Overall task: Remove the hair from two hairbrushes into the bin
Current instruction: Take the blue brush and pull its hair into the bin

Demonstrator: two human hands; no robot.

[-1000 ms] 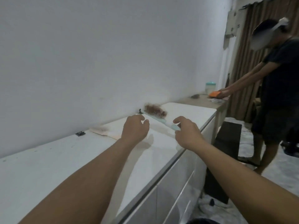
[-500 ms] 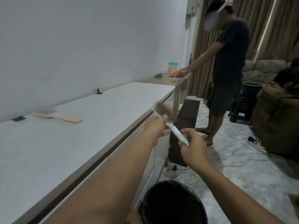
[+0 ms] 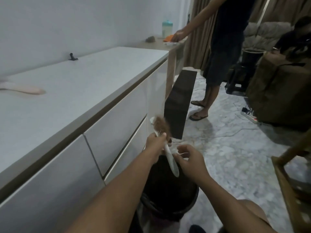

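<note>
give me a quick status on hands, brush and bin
Left hand grips hairbrush near its hair-clogged head. Right hand pinches a strand by the handle. Brush over black bin, nothing in the way.

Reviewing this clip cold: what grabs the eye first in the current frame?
The light hairbrush clogged with brown hair, gripped by the left hand at its neck over the black bin at bottom centre. The right hand pinches a few pale strands beside the handle. A pink hairbrush lies on the white cabinet, far left.
</note>
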